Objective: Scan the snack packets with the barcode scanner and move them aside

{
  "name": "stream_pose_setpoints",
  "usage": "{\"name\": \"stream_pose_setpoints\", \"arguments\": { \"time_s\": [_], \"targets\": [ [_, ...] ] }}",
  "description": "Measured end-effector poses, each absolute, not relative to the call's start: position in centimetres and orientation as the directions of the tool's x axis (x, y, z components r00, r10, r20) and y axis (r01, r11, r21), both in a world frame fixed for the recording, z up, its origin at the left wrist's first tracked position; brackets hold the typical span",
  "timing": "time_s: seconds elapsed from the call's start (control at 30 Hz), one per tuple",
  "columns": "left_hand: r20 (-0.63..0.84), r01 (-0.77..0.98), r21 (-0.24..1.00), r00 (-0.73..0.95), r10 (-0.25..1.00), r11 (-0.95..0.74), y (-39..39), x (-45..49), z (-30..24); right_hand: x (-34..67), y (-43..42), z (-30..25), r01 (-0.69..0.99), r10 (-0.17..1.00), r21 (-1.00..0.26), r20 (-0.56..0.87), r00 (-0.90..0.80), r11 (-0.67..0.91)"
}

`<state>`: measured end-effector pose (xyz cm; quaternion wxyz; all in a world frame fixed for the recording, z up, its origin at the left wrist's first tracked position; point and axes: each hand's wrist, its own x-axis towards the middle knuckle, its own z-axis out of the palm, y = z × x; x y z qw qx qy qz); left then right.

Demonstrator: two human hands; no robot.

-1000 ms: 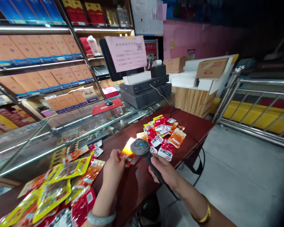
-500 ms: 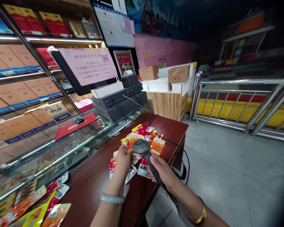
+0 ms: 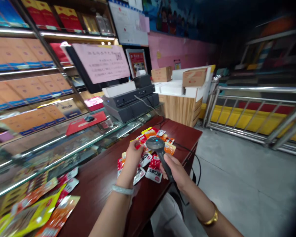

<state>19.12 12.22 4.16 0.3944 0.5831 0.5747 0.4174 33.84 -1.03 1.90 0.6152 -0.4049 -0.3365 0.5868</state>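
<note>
My right hand [image 3: 174, 169] is wrapped round the handle of a dark barcode scanner [image 3: 156, 144]. A small blue light glows on top of the scanner's head, which is above a pile of snack packets [image 3: 154, 168]. They are red, orange, yellow and white, and lie overlapping on the dark red table [image 3: 98, 184]. At the pile's left side, my left hand [image 3: 134, 153] has its fingers closed on the edge of a red snack packet, partly hidden by the fingers and the scanner. More snack packets [image 3: 37, 210] lie at the lower left.
A glass counter [image 3: 64, 154] runs along the table's left side, bearing a dark cash register unit [image 3: 132, 107] and a mouse [image 3: 89, 118] on a red pad. The scanner's black cable [image 3: 199, 168] loops past the table's right edge. A metal railing [image 3: 246, 115] stands beyond.
The scanner's blue light is now lit. My left fingers have shifted from an orange packet to a red one. The whole view has swung slightly left.
</note>
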Motion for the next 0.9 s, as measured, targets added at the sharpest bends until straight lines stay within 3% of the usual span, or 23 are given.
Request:
{"name": "stream_pose_setpoints", "arguments": {
  "time_s": [0.17,0.3,0.37,0.47,0.6,0.7,0.9],
  "targets": [
    [0.165,0.536,0.831,0.015,0.986,-0.147,5.1,11.2,4.0,30.8,-2.9,2.0,-0.453,0.998,-0.889,-0.057,-0.041,-0.07],
    [0.163,0.71,0.701,-0.071,0.984,-0.065,-2.3,3.1,3.3,26.6,-4.8,1.5,-0.411,0.967,-0.885,-0.138,-0.216,-0.218],
    [0.191,0.815,0.58,-0.153,0.97,0.015,-6.2,-1.0,3.2,24.3,-5.9,1.2,-0.367,0.941,-0.887,-0.178,-0.286,-0.28],
    [0.285,0.93,0.301,-0.297,0.911,0.209,-11.2,-6.1,3.4,21.3,-7.2,1.0,-0.302,0.898,-0.895,-0.195,-0.395,-0.327],
    [0.288,0.879,0.004,-0.458,0.841,0.477,-14.3,-9.5,2.9,18.1,-7.9,0.9,-0.239,0.836,-0.911,-0.173,-0.52,-0.337],
    [0.255,0.874,-0.052,-0.456,0.853,0.482,-14.6,-9.9,1.8,16.7,-8.4,0.8,-0.184,0.791,-0.926,-0.164,-0.589,-0.328],
    [0.27,0.928,-0.038,-0.348,0.898,0.371,-13.8,-8.8,1.1,16.3,-9.3,0.5,-0.138,0.778,-0.928,-0.202,-0.595,-0.346]
  ]
}}
